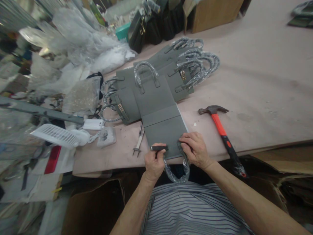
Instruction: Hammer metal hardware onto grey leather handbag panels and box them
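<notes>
A grey bag panel [162,127] lies unfolded at the table's front edge, a plastic-wrapped handle on each end. The near handle [177,178] hangs over the edge towards me. My left hand [155,161] pinches a short dark strip [158,148] above the panel's near left corner; I cannot make out if it is a strap or a tool. My right hand [195,148] is closed at the near right corner, fingers on the handle's strap end [182,150]. To the right lies a claw hammer [221,130] with a red and black grip.
More grey bag panels [127,94] with wrapped handles are stacked behind. Left of the work lie a divider-like metal tool [139,143], a small plastic bag [107,137] and a white slotted device [56,135]. Black bags [154,27] and a cardboard box [215,14] stand at the back.
</notes>
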A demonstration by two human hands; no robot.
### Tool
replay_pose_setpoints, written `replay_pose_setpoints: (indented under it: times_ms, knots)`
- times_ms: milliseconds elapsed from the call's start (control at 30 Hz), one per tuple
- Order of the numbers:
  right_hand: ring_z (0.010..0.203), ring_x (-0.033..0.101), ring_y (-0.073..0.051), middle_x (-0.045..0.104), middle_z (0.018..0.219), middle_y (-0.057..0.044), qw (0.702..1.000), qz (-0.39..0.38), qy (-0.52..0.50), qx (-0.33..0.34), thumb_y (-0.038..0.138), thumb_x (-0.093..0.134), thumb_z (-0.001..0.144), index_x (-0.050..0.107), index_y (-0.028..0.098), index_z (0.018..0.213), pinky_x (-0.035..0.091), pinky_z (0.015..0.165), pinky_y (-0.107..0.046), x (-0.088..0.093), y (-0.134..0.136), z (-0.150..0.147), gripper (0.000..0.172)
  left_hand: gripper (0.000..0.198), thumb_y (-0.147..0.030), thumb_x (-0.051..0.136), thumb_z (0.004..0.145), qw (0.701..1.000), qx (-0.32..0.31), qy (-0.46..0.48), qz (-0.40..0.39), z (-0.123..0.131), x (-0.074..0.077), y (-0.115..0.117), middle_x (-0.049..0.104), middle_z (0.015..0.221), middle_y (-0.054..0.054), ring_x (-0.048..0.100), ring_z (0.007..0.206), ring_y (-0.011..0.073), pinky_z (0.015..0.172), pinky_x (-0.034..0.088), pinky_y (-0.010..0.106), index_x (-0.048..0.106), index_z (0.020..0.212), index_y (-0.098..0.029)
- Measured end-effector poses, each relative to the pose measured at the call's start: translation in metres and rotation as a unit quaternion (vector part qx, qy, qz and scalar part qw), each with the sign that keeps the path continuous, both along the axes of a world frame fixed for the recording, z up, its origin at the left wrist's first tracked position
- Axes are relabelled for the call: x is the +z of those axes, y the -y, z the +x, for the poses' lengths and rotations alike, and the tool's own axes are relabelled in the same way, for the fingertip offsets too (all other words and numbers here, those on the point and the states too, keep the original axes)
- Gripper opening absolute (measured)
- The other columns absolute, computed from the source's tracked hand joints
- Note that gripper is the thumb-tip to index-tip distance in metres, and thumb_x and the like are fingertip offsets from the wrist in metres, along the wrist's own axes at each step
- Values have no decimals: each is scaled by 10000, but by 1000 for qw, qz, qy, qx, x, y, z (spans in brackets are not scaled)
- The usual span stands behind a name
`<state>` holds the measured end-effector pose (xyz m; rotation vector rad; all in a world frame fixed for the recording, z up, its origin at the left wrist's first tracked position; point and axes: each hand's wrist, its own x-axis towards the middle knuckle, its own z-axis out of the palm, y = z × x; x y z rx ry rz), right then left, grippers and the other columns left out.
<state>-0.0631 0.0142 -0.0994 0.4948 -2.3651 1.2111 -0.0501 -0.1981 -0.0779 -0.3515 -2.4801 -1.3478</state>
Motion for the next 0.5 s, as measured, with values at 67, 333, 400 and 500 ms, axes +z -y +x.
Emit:
replay_pose_setpoints:
  times_ms: [67, 333, 400, 500]
  knots:
    - [923, 610, -241, 703, 1011, -78, 1000, -1, 7, -3, 214, 541, 935, 697, 231, 1034, 443, 832, -432, 0, 0, 0, 186, 141, -229, 561, 960, 1000, 3, -4, -8, 1, -1, -1, 772, 948, 72, 737, 917, 195, 843, 600, 311, 693, 996, -194]
    - [928, 616, -241, 700, 1002, -74, 999, -19, 29, -1, 246, 536, 945, 694, 236, 1005, 451, 830, -430, 3, -1, 0, 169, 143, -234, 554, 960, 1000, 6, -18, -16, 1, 2, -4, 767, 924, 67, 734, 896, 194, 828, 598, 310, 691, 969, -195]
    - [965, 625, -243, 696, 1020, -77, 999, -27, 44, 18, 248, 540, 952, 681, 234, 1022, 469, 852, -428, 9, -4, 0, 158, 136, -224, 551, 959, 1000, 4, -13, -12, 0, 3, -3, 766, 924, 66, 733, 897, 194, 826, 596, 309, 684, 968, -197]
    - [1015, 627, -245, 691, 1054, -89, 997, -29, 67, 39, 237, 548, 962, 668, 224, 1049, 499, 885, -424, 21, -14, 4, 149, 120, -213, 553, 955, 1000, -7, 1, 3, -1, 2, -1, 764, 933, 62, 731, 906, 190, 836, 594, 306, 670, 978, -198]
